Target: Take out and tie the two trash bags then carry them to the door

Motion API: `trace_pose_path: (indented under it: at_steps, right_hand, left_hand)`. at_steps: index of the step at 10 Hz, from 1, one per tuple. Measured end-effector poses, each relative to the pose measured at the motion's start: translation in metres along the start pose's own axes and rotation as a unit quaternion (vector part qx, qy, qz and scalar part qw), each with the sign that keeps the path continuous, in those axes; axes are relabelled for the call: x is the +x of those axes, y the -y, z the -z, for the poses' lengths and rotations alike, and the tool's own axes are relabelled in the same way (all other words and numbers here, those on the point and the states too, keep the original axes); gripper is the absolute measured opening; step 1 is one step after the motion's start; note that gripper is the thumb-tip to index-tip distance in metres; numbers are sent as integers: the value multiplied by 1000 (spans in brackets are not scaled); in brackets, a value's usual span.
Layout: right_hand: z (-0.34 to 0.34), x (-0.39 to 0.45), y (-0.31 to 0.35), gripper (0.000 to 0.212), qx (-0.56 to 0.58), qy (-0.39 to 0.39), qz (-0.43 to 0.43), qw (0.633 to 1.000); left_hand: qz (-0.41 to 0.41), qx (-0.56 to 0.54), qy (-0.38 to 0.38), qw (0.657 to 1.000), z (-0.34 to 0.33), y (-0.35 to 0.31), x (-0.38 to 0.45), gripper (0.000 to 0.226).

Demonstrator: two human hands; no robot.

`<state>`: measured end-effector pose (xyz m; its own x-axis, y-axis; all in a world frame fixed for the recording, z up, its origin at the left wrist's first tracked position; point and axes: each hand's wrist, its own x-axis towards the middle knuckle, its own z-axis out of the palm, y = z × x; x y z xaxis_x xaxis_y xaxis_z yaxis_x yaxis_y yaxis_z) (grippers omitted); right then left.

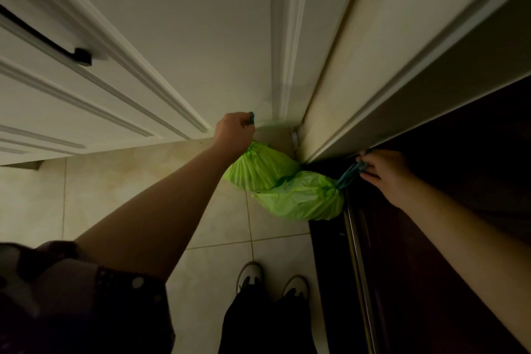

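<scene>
Two bright green trash bags with teal drawstrings sit low in the corner by the floor, touching each other. My left hand (pixel 234 131) grips the drawstring of the left bag (pixel 260 168), whose neck is gathered closed under my wrist. My right hand (pixel 383 172) pinches the teal drawstring of the right bag (pixel 301 195), which is also cinched and lies partly over the dark door's bottom edge. Whether the bags rest on the tiles or hang just above them I cannot tell.
A white panelled cabinet door with a black handle (pixel 82 56) stands at the left. A white door frame (pixel 290 37) runs into the corner. A dark brown door (pixel 431 224) with a metal strip fills the right. My two shoes (pixel 271 282) stand on beige floor tiles.
</scene>
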<state>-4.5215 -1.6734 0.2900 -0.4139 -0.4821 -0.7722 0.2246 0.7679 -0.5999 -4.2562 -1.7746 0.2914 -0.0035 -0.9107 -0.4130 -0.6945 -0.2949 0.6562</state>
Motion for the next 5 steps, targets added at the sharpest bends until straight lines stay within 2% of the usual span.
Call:
trace_pose_path:
  at_steps: [3, 4, 5]
  right_hand:
    - [3, -37, -6, 20, -90, 17, 2, 996]
    - [7, -66, 0, 11, -128, 18, 15, 992]
    - [13, -97, 4, 28, -156, 3, 26, 987]
  left_hand:
    - [13, 40, -10, 999, 21, 12, -35, 31]
    - [15, 19, -1, 1000, 37, 11, -58, 33]
    - [17, -9, -4, 1000, 51, 11, -86, 34]
